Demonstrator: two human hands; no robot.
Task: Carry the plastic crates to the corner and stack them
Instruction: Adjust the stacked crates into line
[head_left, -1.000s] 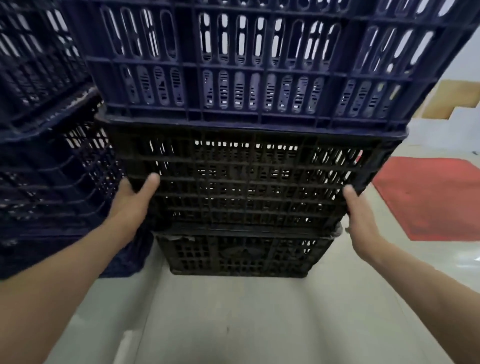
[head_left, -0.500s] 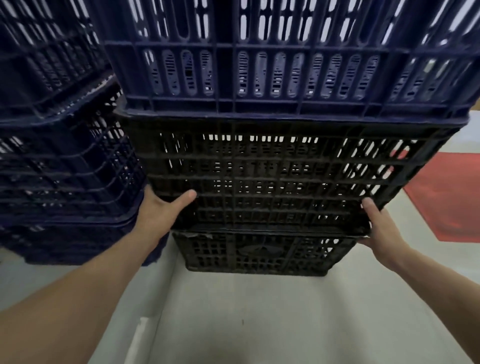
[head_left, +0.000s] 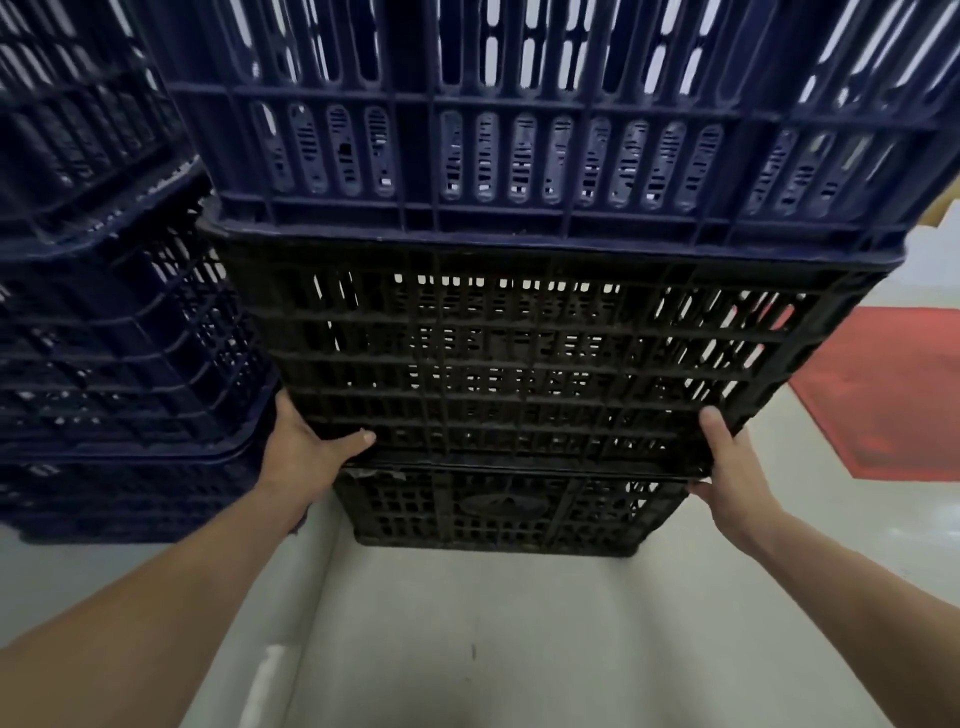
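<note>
A stack of plastic crates stands right in front of me. A dark blue slotted crate (head_left: 545, 145) sits on top of a black lattice crate (head_left: 519, 358), which rests on a smaller black crate (head_left: 498, 512) on the floor. My left hand (head_left: 306, 447) grips the lower left corner of the middle black crate, thumb across its front. My right hand (head_left: 727, 462) holds the lower right corner, fingers curled under its bottom edge.
A second stack of dark blue crates (head_left: 114, 322) stands close on the left, nearly touching the black crate. A red mat (head_left: 893, 389) lies on the grey floor (head_left: 467, 634) to the right. A pale wall shows at far right.
My view has moved closer to the stack. Both hands slid down the black crate's sides to its bottom corners, and the right fingers now hook under the edge.
</note>
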